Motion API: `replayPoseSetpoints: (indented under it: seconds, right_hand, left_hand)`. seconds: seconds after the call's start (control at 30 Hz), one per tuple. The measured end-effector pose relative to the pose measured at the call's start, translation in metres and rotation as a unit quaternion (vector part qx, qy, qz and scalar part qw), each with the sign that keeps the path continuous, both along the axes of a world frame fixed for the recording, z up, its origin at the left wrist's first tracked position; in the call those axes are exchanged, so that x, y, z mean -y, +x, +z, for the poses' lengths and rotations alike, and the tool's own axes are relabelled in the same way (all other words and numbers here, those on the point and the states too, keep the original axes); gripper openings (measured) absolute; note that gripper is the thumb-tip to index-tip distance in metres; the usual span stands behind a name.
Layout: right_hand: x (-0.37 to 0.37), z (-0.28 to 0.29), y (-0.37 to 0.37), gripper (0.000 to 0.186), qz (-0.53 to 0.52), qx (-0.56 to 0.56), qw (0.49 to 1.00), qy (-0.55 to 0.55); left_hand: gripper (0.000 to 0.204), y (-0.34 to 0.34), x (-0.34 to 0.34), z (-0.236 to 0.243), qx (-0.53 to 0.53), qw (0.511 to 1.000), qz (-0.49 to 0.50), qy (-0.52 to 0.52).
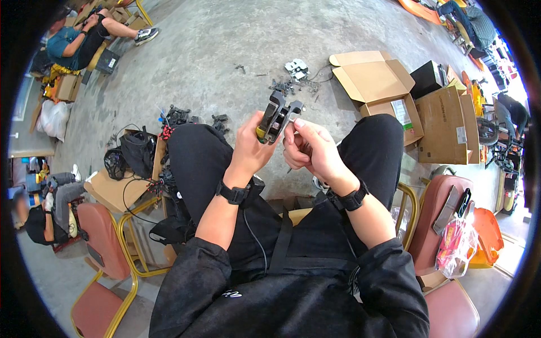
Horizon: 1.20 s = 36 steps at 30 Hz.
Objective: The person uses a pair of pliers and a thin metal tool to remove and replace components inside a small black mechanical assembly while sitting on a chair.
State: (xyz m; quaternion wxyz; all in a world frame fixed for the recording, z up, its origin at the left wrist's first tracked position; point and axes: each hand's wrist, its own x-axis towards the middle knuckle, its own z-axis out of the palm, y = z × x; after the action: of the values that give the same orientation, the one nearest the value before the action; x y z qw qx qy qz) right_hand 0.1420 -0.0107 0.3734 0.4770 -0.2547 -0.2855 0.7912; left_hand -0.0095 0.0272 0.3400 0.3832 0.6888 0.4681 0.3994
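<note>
Between my knees, my left hand (251,144) is closed around the lower left side of a black forked mechanical part (275,116), which shows a bit of yellow near its bottom. The part is held up and tilted, its prongs pointing away from me. My right hand (315,147) is close against its right side, thumb and forefinger pinched together and the other fingers curled. A thin, light metal piece shows at the pinch, but its kind is too small to tell. Both wrists wear black bands.
On the concrete floor ahead lie a white metal piece (297,69) and several small black parts (283,86). An open cardboard box (372,77) stands to the right. Reddish chairs flank me, the left one (103,239) near a box with a black bag (138,151). Other people sit farther off.
</note>
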Motion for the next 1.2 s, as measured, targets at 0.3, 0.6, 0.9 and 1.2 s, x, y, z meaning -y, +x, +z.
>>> replayPoseSetpoints:
  seconds: [0.3, 0.6, 0.9, 1.2]
  right_hand:
    - [0.001, 0.01, 0.007, 0.01, -0.15, 0.594, 0.694, 0.378]
    - [0.002, -0.001, 0.001, 0.023, -0.087, 0.318, 0.935, 0.128]
    - [0.0, 0.001, -0.002, 0.027, -0.09, 0.19, 0.972, 0.104]
    - [-0.005, 0.002, 0.007, 0.035, 0.038, -0.142, 0.984, -0.101]
  left_hand:
    - [0.02, -0.004, 0.004, 0.008, 0.057, 0.988, -0.085, -0.116]
    - [0.02, -0.004, 0.001, 0.0, 0.072, 0.994, -0.066, -0.042]
    - [0.021, -0.005, 0.0, -0.002, 0.055, 0.996, -0.054, -0.049]
    - [0.02, -0.001, 0.001, 0.0, 0.014, 1.0, -0.022, -0.004]
